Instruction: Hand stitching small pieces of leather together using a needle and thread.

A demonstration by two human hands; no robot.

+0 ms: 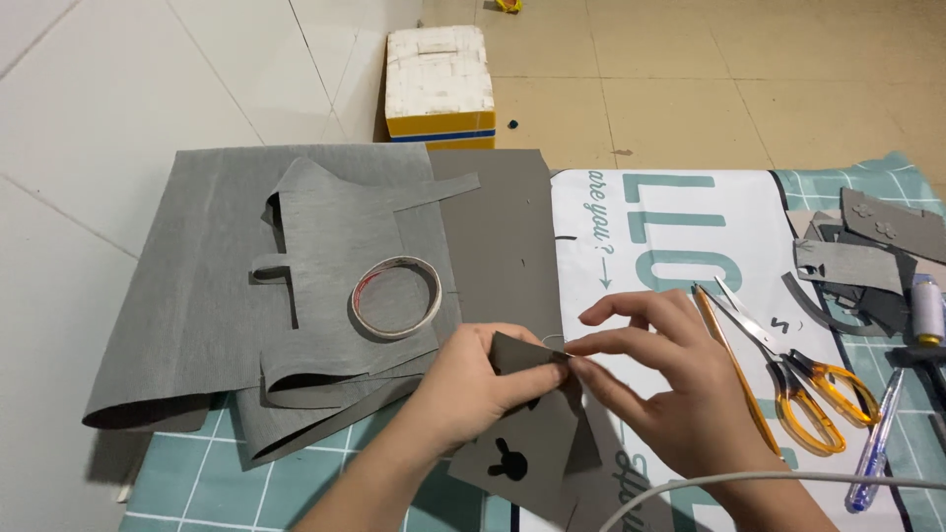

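My left hand (468,386) pinches a small grey felt piece (527,433) that has a black rabbit-shaped cutout near its lower part. My right hand (662,384) meets it at the piece's top corner, thumb and forefinger closed on a thin thread or needle (554,342), too fine to tell which. Both hands hover over a white printed sheet (670,227) lying on a teal checked cutting mat (197,473).
Large grey felt sheets (227,286) lie at left with a tape roll (396,296) on them. Orange-handled scissors (798,369), a pencil (734,369), a pen (877,443), a thread spool (926,310) and felt scraps (857,261) sit at right. A white foam box (439,84) stands on the floor. A white cable (769,480) crosses the front.
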